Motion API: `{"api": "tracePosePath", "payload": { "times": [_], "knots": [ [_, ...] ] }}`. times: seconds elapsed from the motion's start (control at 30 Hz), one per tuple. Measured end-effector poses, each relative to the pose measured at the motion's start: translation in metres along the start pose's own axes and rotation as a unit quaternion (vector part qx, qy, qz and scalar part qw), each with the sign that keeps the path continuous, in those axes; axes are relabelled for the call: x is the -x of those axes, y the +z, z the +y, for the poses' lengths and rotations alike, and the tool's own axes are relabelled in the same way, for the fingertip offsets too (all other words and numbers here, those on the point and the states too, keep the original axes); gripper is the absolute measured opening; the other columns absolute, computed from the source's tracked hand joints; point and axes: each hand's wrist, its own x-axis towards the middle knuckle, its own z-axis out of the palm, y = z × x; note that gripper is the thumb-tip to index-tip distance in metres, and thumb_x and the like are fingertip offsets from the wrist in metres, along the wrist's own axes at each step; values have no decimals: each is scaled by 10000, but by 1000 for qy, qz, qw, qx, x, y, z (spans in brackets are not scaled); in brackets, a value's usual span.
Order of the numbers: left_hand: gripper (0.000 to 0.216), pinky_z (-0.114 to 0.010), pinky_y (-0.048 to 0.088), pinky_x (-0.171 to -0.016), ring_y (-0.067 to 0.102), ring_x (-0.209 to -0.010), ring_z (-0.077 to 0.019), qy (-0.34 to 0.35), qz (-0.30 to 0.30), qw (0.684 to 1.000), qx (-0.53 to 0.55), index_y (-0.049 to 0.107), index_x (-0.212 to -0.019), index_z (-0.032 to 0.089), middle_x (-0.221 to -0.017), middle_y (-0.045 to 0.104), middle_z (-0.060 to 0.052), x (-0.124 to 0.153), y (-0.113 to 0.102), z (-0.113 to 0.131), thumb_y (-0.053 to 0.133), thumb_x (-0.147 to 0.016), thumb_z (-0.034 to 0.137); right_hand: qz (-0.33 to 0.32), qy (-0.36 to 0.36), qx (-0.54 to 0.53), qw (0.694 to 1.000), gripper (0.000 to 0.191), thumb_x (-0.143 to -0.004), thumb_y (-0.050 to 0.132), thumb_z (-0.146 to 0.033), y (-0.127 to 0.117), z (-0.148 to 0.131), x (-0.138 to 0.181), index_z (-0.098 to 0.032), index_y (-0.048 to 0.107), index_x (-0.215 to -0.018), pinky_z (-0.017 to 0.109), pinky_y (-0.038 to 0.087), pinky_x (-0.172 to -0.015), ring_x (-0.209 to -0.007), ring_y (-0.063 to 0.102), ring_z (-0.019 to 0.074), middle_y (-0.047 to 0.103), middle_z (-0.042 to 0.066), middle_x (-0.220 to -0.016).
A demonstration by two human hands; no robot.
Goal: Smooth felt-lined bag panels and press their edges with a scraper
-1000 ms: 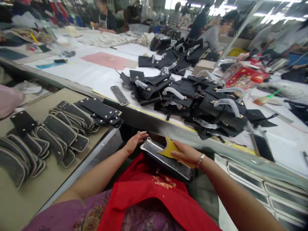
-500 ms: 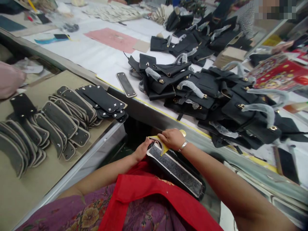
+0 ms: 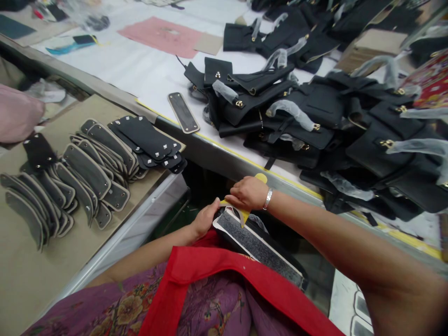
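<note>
White paper covers the long worktop (image 3: 147, 88) across the top of the view, and from twelve to three o'clock it is heaped with black bags (image 3: 315, 116), their handles wrapped in clear film. A single grey panel (image 3: 183, 112) lies alone near the worktop's front edge at about eleven o'clock. Off at nine o'clock a lower brown board (image 3: 31, 275) carries fanned rows of the same kind of grey-faced panels (image 3: 87, 172).

Close in, over a red apron (image 3: 224, 284), the person holds a long bag piece with a grey fuzzy face and pale rim (image 3: 252, 240) across the lap. A second ago the right hand (image 3: 248, 192) sat farther down that piece, the yellow scraper (image 3: 241, 212) lying flat near its middle, and the left hand (image 3: 205, 220) was spread open beside the end. Now the right hand has travelled up to the near-left end and is closed around the scraper, thumb and fingers pinching it, its tip pressed onto the rim. The left hand has come in as well, curled against that same end and steadying it; whether it actually grips the edge I cannot tell. To my eye the stroke along the face is finished and work has shifted to the end of the rim.
</note>
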Motion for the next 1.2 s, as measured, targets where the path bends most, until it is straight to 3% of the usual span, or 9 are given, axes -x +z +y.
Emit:
{"api": "tracePosePath", "payload": {
  "times": [0.17, 0.37, 0.73, 0.87, 1.03, 1.2],
  "knots": [
    [442, -283, 421, -779, 578, -781, -168, 12, -30, 999, 23, 657, -901, 147, -865, 668, -28, 2, 3, 3, 419, -851, 516, 5, -8, -30, 1000, 467, -923, 359, -434, 3, 2, 2, -142, 632, -682, 293, 292, -608, -602, 546, 176, 625, 92, -674],
    [329, -269, 417, -778, 565, -764, -142, 18, -43, 996, 78, 637, -883, 155, -823, 647, -11, 6, 9, 8, 482, -845, 443, -20, -5, 9, 1000, 485, -939, 328, -444, 3, 0, 6, -143, 644, -727, 297, 286, -592, -622, 551, 186, 636, 100, -712],
    [355, -259, 430, -705, 558, -735, -149, -4, -63, 996, 69, 618, -944, 115, -834, 627, -54, 3, 11, 18, 528, -810, 431, -21, 149, -1, 989, 523, -954, 274, -472, 16, -26, 28, -158, 636, -743, 289, 277, -497, -629, 592, 219, 647, 95, -734],
    [423, -271, 434, -712, 568, -769, -167, -23, -83, 993, 78, 591, -1048, 94, -920, 625, -93, 2, 13, 26, 572, -773, 414, -54, 206, -21, 977, 586, -948, 209, -524, 16, -37, 32, -159, 646, -806, 296, 367, -540, -667, 611, 249, 653, 108, -761],
    [397, -259, 421, -706, 562, -778, -161, -39, -107, 992, 59, 598, -1034, 107, -910, 626, -77, -2, 14, 33, 594, -754, 388, -102, 251, -45, 962, 628, -950, 151, -514, 10, -43, 36, -171, 663, -830, 342, 442, -598, -706, 625, 279, 657, 115, -775],
    [382, -250, 414, -704, 553, -789, -153, -56, -137, 989, -23, 578, -1067, 137, -940, 619, -56, -7, 13, 42, 577, -764, 371, -145, 284, -69, 945, 635, -948, 153, -506, 5, -45, 42, -176, 683, -834, 374, 462, -620, -729, 631, 298, 659, 127, -762]
  ]
}}
